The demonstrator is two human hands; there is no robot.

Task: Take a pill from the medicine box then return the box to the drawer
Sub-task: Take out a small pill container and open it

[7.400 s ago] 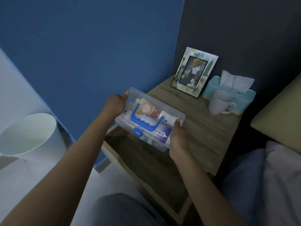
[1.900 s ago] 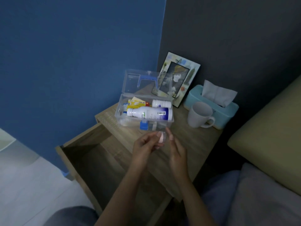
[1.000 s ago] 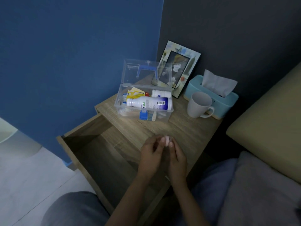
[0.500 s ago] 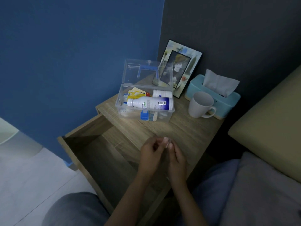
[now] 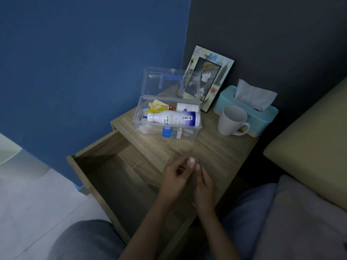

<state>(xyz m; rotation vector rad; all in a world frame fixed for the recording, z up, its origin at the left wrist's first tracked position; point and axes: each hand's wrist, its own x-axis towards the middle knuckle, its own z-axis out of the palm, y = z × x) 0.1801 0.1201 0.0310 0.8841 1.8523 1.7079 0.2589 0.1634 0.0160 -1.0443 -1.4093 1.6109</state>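
Observation:
The clear medicine box (image 5: 195, 133) stands on the nightstand top with its lid (image 5: 150, 81) up, showing a white bottle (image 5: 173, 119), a smaller white jar (image 5: 187, 107) and a yellow packet (image 5: 157, 106). The wooden drawer (image 5: 112, 166) below is pulled out and looks bare inside. My left hand (image 5: 173, 178) and my right hand (image 5: 203, 185) meet over the nightstand's front edge, fingertips touching. A small pale thing, apparently the pill (image 5: 191, 160), sits pinched at my left fingertips. What my right fingers hold is hidden.
A white mug (image 5: 231, 122), a teal tissue box (image 5: 262, 113) and a picture frame (image 5: 208, 77) stand behind and right of the box. A bed and pillow (image 5: 309, 143) lie to the right. The blue wall is at the left, with pale floor below.
The box went from my hands above the drawer to the nightstand top, lid up. In the last second my hands have stayed together at the front edge, fingers shifting slightly.

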